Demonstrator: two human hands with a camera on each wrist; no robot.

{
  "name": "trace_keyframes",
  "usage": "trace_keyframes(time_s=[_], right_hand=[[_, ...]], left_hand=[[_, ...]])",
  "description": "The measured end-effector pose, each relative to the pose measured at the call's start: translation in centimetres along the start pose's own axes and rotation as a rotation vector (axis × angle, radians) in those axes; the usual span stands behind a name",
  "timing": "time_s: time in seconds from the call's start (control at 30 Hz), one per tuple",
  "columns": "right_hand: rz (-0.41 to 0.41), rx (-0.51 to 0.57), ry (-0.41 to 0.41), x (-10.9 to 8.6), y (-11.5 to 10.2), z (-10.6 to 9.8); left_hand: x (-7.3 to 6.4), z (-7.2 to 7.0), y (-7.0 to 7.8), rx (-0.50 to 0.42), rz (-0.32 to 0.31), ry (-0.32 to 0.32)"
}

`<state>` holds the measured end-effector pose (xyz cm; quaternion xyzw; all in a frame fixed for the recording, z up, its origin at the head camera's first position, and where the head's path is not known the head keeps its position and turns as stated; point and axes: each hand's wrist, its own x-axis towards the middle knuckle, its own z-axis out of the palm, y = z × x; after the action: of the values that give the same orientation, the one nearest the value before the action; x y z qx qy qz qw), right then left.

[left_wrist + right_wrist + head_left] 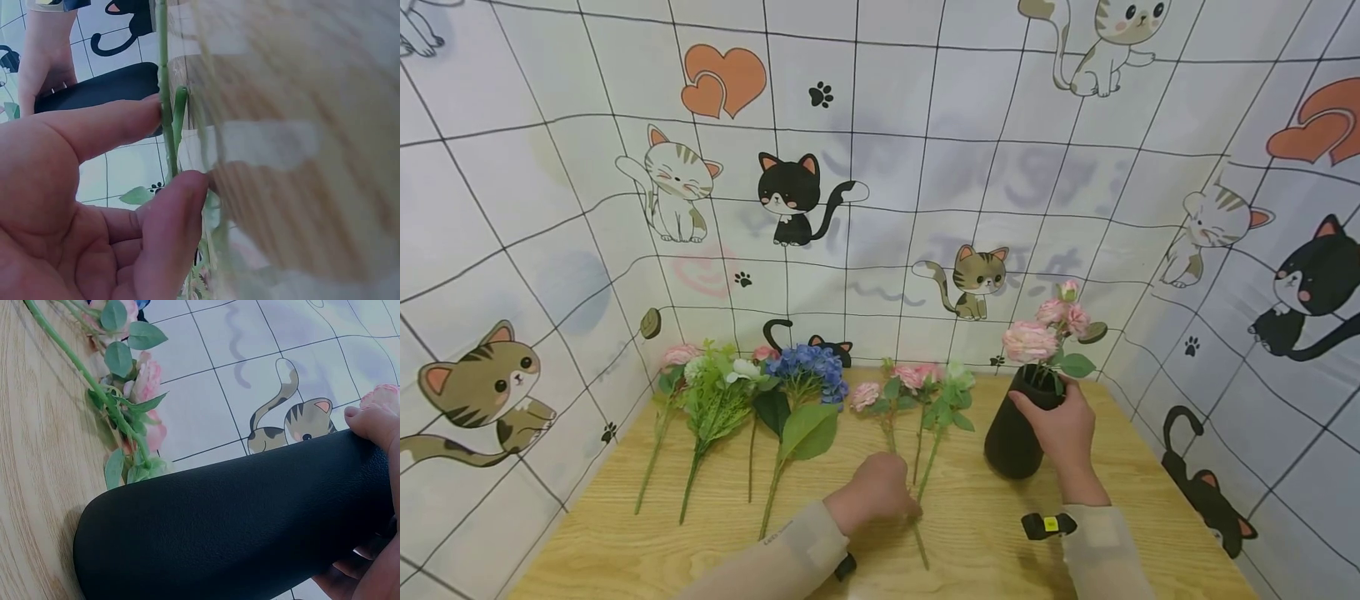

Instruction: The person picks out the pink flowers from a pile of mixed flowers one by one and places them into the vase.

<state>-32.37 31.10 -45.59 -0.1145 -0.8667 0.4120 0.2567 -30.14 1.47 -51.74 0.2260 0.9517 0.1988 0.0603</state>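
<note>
My right hand (1067,425) grips the black vase (1013,437) near its mouth, thumb over the rim. The vase leans in the head view, and pink roses (1030,342) with green leaves stand in it. In the right wrist view the vase (237,525) fills the lower part. My left hand (876,492) is low over the table by the flower stems. In the left wrist view, its index finger (112,128) and thumb (178,219) are spread apart at a long green stem (164,69), touching it. A shorter stem's cut end (180,100) lies beside it.
Pink flowers (865,395) and a pale green-white flower (958,377) lie beyond my left hand. Further left lie a blue hydrangea (808,371), leafy greenery (718,408) and a pink flower (679,356). Cat-printed cloth (887,208) walls the wooden table (955,533) at back and sides.
</note>
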Motion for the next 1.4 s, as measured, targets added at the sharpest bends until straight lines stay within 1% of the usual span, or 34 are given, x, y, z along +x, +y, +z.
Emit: trace_keyframes(time_s=[0.2,0.23,0.33,0.43,0.67,0.73,0.93,1.13,1.2,1.4], right_hand=[[-0.007,0.009,0.003,0.1,0.0,0.2],[-0.009,0.01,0.005,0.1,0.0,0.2],[-0.008,0.008,0.009,0.0,0.0,0.1],[-0.006,0.008,0.001,-0.1,-0.1,0.0],[0.016,-0.005,-0.021,-0.3,-0.3,-0.2],[0.017,-0.007,-0.02,-0.3,-0.3,-0.2],[0.015,-0.004,-0.017,-0.2,-0.3,-0.1],[0.009,-0.002,-0.013,-0.3,-0.3,0.0],[0.008,-0.005,-0.009,-0.3,-0.2,0.0],[0.008,-0.002,-0.003,-0.4,-0.4,0.0]], left_hand=[[0.1,0.0,-0.8,0.052,0.024,0.016],[0.1,-0.2,-0.9,0.054,0.026,0.016],[0.3,-0.6,-1.5,0.022,0.028,0.008],[0.4,-1.3,-2.2,-0.042,0.014,-0.009],[0.5,-2.7,-4.0,-0.286,-0.075,-0.052],[0.5,-3.0,-4.4,-0.304,-0.086,-0.052],[0.9,-3.6,-5.4,-0.323,-0.091,-0.036],[0.7,-4.5,-6.3,-0.353,-0.065,-0.029],[0.6,-4.9,-6.4,-0.352,-0.067,-0.03],[0.6,-5.8,-6.1,-0.322,-0.11,-0.038]])
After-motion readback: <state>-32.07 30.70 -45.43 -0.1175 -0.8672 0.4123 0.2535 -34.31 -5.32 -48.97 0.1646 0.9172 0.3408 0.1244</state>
